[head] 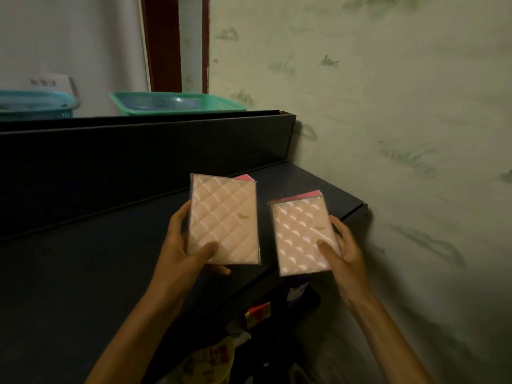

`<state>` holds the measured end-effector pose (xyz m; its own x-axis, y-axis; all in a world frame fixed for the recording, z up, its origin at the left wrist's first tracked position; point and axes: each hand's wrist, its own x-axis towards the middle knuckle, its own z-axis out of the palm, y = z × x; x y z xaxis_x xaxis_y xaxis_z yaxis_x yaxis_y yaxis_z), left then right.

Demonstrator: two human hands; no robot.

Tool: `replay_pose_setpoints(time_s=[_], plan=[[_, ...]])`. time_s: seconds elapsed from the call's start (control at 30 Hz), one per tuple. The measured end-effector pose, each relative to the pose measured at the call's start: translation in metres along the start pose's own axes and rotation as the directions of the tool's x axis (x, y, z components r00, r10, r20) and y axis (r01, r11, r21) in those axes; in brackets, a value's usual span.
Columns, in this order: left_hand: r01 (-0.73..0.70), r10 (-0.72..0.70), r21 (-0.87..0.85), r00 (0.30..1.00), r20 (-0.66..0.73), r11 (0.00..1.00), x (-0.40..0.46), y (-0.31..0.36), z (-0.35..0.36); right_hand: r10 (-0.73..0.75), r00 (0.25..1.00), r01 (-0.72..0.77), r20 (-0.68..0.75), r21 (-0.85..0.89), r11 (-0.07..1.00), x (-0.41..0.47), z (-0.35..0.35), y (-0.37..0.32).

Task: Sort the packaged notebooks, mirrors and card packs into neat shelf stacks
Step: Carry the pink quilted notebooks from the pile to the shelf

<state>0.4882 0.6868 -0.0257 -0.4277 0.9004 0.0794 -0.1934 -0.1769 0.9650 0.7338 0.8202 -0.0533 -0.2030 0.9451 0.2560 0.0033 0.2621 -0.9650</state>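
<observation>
Sorting looks barely begun, as far as I can judge: the dark shelf [83, 273] in front of the person carries no stack that I can see, and both quilted pink packages are off its surface. Whether they are notebooks or mirrors I cannot say in this dim light (the wrapping glints and hides any label).

Left hand [180, 253] is closed on the left package [224, 217], thumb pressed on its lower front face, fingers wrapped round the left edge and behind. Right hand [343, 248] is closed on the right package [302, 234] the same way, thumb across the lower front, fingers along its right edge. Both packages are held upright over the shelf's front right part, near each other but apart.

Below the shelf edge lie some colourful packets [257, 314], blurred, presumably waiting their turn. Two teal baskets [177, 103] sit beyond the shelf's back panel.
</observation>
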Motion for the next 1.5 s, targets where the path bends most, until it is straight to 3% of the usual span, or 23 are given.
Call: replay_pose_setpoints(time_s=[0.4, 0.7, 0.87, 1.0, 1.17, 1.33, 1.5], plan=[[-0.019, 0.04, 0.085, 0.968, -0.249, 0.996, 0.076, -0.02, 0.047, 0.034, 0.979, -0.039, 0.202, 0.021, 0.999, 0.168, -0.005, 0.05], [-0.003, 0.043, 0.089, 0.896, -0.442, 0.996, 0.115, -0.037, 0.092, 0.073, 0.907, -0.091, 0.415, 0.023, 0.996, 0.266, -0.001, 0.076], [0.004, 0.034, 0.075, 0.869, -0.493, 0.997, 0.125, -0.045, 0.105, 0.165, 0.853, -0.145, 0.495, -0.078, 0.986, 0.286, 0.006, 0.083], [0.011, 0.031, 0.079, 0.86, -0.509, 0.997, 0.134, -0.049, 0.114, 0.165, 0.825, 0.012, 0.541, -0.308, 0.951, 0.297, 0.005, 0.085], [0.039, 0.012, 0.089, 0.858, -0.513, 0.995, 0.143, -0.054, 0.123, 0.022, 0.831, 0.308, 0.555, -0.493, 0.814, 0.299, 0.0, 0.086], [0.061, -0.016, 0.076, 0.868, -0.496, 0.995, 0.158, -0.058, 0.138, -0.107, 0.766, 0.536, 0.634, -0.538, 0.65, 0.315, -0.017, 0.085], [0.07, -0.024, 0.081, 0.883, -0.469, 0.994, 0.179, -0.066, 0.162, -0.082, 0.73, 0.592, 0.678, -0.568, 0.572, 0.336, -0.032, 0.087]])
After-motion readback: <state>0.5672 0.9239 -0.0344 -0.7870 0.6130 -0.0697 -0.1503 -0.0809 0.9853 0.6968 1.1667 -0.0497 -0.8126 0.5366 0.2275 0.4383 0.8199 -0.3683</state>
